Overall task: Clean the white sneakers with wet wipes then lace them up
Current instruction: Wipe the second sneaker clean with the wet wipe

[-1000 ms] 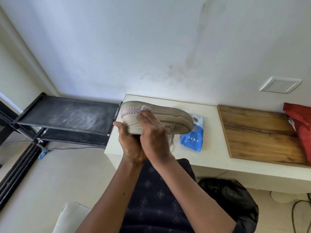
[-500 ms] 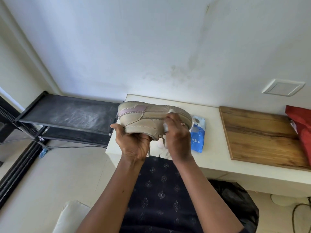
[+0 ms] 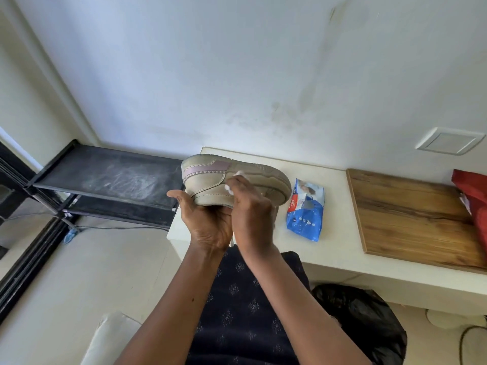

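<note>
A dirty white sneaker point(image 3: 210, 180) with a pale purple strip at the heel is held on its side, sole away from me, above the white table's left end. My left hand point(image 3: 205, 222) grips it from below. My right hand point(image 3: 250, 209) presses a white wet wipe point(image 3: 238, 176) against the sneaker's side near the middle, fingers curled round the wipe. A white lace end hangs below the hands. The blue wet wipes pack point(image 3: 305, 209) lies on the table just right of the shoe.
The white table point(image 3: 329, 254) runs along the wall. A wooden board point(image 3: 411, 209) lies on it at the right, with a red bag point(image 3: 474, 204) at its far end. A black shoe rack point(image 3: 110, 177) stands left. A black bag point(image 3: 363, 320) sits under the table.
My right hand with the wipe slid from the toe end back toward the middle of the sneaker's side. The left hand keeps its hold on the shoe.
</note>
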`<action>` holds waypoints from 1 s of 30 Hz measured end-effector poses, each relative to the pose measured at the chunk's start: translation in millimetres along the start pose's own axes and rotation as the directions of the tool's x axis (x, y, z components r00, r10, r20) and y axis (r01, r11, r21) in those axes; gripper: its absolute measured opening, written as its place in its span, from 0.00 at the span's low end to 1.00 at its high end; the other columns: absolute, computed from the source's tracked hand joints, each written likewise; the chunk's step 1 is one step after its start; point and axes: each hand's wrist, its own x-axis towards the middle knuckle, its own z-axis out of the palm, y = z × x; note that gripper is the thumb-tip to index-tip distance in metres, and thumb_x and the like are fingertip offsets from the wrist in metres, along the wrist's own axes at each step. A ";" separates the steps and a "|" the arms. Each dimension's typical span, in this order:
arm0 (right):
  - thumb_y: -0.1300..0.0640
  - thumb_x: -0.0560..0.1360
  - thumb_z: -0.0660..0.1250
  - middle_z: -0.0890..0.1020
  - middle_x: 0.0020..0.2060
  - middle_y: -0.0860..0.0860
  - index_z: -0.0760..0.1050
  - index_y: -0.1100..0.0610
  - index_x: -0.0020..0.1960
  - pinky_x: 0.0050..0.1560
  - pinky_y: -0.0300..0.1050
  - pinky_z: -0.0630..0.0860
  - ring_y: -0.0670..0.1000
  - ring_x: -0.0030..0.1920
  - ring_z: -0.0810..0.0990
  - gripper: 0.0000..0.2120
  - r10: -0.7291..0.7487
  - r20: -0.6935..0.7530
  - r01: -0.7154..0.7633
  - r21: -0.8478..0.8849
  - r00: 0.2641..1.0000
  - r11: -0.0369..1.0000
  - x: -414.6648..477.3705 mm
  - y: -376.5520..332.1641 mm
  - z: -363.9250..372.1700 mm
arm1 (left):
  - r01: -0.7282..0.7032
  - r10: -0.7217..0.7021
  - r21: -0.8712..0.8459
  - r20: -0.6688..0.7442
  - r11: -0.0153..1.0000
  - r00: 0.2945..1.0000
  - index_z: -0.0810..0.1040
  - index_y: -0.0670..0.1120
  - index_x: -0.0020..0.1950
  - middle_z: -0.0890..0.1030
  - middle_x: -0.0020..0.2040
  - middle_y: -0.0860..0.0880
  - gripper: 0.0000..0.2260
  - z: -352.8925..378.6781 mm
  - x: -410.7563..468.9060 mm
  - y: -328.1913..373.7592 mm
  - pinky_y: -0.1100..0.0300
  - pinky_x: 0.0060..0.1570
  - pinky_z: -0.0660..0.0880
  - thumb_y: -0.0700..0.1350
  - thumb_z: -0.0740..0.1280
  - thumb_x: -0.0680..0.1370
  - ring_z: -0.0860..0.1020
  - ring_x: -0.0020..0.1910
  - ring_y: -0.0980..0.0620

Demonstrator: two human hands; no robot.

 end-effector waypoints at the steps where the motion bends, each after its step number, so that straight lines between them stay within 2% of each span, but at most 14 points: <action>1: 0.63 0.72 0.56 0.84 0.45 0.56 0.80 0.62 0.44 0.40 0.46 0.80 0.56 0.45 0.84 0.13 -0.033 0.021 0.033 0.004 0.999 0.999 -3.8 -7.0 1.8 | -0.017 0.017 0.041 -0.021 0.999 1.000 0.76 0.39 0.51 0.81 0.41 0.43 0.33 -6.7 1.5 -0.6 0.62 0.44 0.78 0.65 0.43 0.79 0.80 0.41 0.49; 3: 0.57 0.76 0.57 0.83 0.43 0.55 0.80 0.62 0.43 0.36 0.47 0.80 0.55 0.39 0.83 0.15 -0.123 0.079 0.124 -0.012 0.989 0.992 -13.8 -20.3 5.9 | -0.007 0.015 0.149 -0.051 0.989 0.999 0.73 0.45 0.44 0.78 0.32 0.51 0.28 -15.7 4.0 -1.8 0.64 0.36 0.75 0.63 0.43 0.80 0.77 0.32 0.54; 6: 0.55 0.78 0.59 0.83 0.44 0.54 0.81 0.61 0.44 0.39 0.45 0.80 0.52 0.42 0.82 0.14 -0.233 0.137 0.245 -0.076 0.963 0.967 -20.8 -23.1 6.6 | 0.029 -0.019 0.209 -0.049 0.977 0.999 0.69 0.48 0.41 0.74 0.29 0.54 0.24 -26.9 6.4 -3.4 0.63 0.33 0.72 0.64 0.45 0.80 0.73 0.29 0.56; 8: 0.62 0.74 0.61 0.83 0.48 0.54 0.81 0.62 0.48 0.45 0.43 0.79 0.52 0.48 0.82 0.10 -0.290 0.147 0.302 -0.067 0.946 0.951 -22.8 -13.0 3.6 | 0.066 -0.065 0.067 -0.008 0.996 0.998 0.73 0.42 0.41 0.76 0.31 0.48 0.30 -24.0 6.7 -0.6 0.64 0.34 0.74 0.63 0.43 0.80 0.75 0.30 0.53; 10: 0.65 0.72 0.61 0.83 0.50 0.55 0.81 0.63 0.49 0.47 0.43 0.79 0.54 0.50 0.82 0.11 -0.289 0.119 0.296 -0.046 0.950 0.954 -24.3 1.4 -0.1 | 0.105 -0.103 -0.085 0.032 0.991 0.994 0.75 0.37 0.53 0.78 0.41 0.42 0.35 -13.7 6.2 3.1 0.61 0.45 0.78 0.65 0.43 0.78 0.79 0.40 0.48; 12: 0.67 0.71 0.59 0.83 0.50 0.57 0.81 0.64 0.48 0.47 0.44 0.80 0.55 0.51 0.82 0.12 -0.256 0.062 0.258 -0.025 0.965 0.966 -22.7 14.2 -1.7 | 0.116 -0.118 -0.256 0.008 0.960 0.993 0.69 0.36 0.66 0.77 0.53 0.37 0.36 -6.4 3.7 7.3 0.52 0.57 0.76 0.65 0.45 0.78 0.79 0.51 0.42; 14: 0.70 0.70 0.58 0.83 0.49 0.57 0.81 0.65 0.47 0.46 0.45 0.80 0.55 0.53 0.82 0.14 -0.244 0.036 0.244 -0.018 0.969 0.969 -16.5 25.1 -0.8 | 0.100 -0.116 -0.348 -0.025 0.932 0.993 0.68 0.34 0.67 0.77 0.57 0.34 0.36 -4.2 2.3 9.1 0.46 0.56 0.76 0.64 0.45 0.79 0.79 0.53 0.39; 17: 0.71 0.70 0.57 0.83 0.49 0.59 0.81 0.66 0.46 0.43 0.44 0.80 0.56 0.52 0.82 0.14 -0.225 0.015 0.225 -0.068 0.974 0.972 -8.8 42.9 -1.6 | 0.089 -0.109 -0.381 -0.032 0.920 0.993 0.71 0.34 0.64 0.79 0.54 0.35 0.34 -0.3 0.5 9.8 0.47 0.46 0.80 0.62 0.45 0.80 0.81 0.51 0.39; 20: 0.73 0.70 0.57 0.82 0.51 0.60 0.80 0.67 0.48 0.49 0.47 0.80 0.57 0.54 0.81 0.15 -0.149 -0.045 0.144 -0.097 0.988 0.985 -1.8 59.7 -2.0 | 0.084 -0.113 -0.417 -0.045 0.905 0.993 0.74 0.36 0.59 0.81 0.51 0.39 0.32 -1.6 4.7 13.0 0.51 0.46 0.80 0.62 0.46 0.81 0.82 0.50 0.43; 22: 0.73 0.70 0.56 0.82 0.51 0.60 0.80 0.67 0.48 0.52 0.44 0.77 0.57 0.54 0.81 0.15 -0.107 -0.102 0.095 -0.115 0.989 0.989 3.6 64.7 -3.0 | 0.082 -0.111 -0.361 -0.060 0.929 0.992 0.75 0.38 0.58 0.82 0.51 0.40 0.29 2.3 6.2 15.3 0.52 0.47 0.80 0.62 0.51 0.80 0.82 0.50 0.45; 25: 0.73 0.71 0.62 0.83 0.50 0.59 0.81 0.67 0.47 0.54 0.38 0.75 0.54 0.52 0.81 0.11 0.017 -0.276 -0.026 -0.029 0.961 0.999 9.8 69.0 -6.6 | 0.118 -0.139 -0.232 -0.076 0.966 0.987 0.70 0.37 0.67 0.76 0.63 0.38 0.30 6.8 4.3 16.9 0.43 0.59 0.74 0.58 0.63 0.75 0.77 0.61 0.41; 27: 0.69 0.72 0.64 0.83 0.49 0.57 0.81 0.66 0.46 0.53 0.32 0.74 0.47 0.51 0.80 0.08 0.214 -0.394 -0.180 0.123 0.894 0.976 10.6 70.1 -10.4 | 0.164 -0.178 -0.161 -0.078 0.973 0.981 0.72 0.36 0.63 0.77 0.61 0.38 0.21 6.8 2.4 13.6 0.42 0.58 0.74 0.48 0.66 0.75 0.77 0.59 0.41; 29: 0.67 0.74 0.62 0.83 0.48 0.55 0.82 0.64 0.47 0.49 0.24 0.71 0.44 0.50 0.79 0.09 0.460 -0.440 -0.370 0.277 0.772 0.887 7.3 70.5 -15.1 | 0.215 -0.235 -0.156 -0.120 0.964 0.965 0.75 0.38 0.51 0.78 0.51 0.40 0.07 5.4 1.1 8.9 0.43 0.51 0.78 0.38 0.64 0.75 0.79 0.50 0.44; 30: 0.68 0.74 0.62 0.84 0.47 0.55 0.82 0.64 0.47 0.47 0.22 0.70 0.45 0.48 0.80 0.10 0.572 -0.433 -0.456 0.347 0.697 0.819 4.8 73.5 -16.6 | 0.240 -0.263 -0.160 -0.148 0.958 0.953 0.74 0.40 0.47 0.77 0.48 0.41 0.04 4.5 0.3 6.0 0.44 0.47 0.79 0.35 0.62 0.74 0.79 0.48 0.44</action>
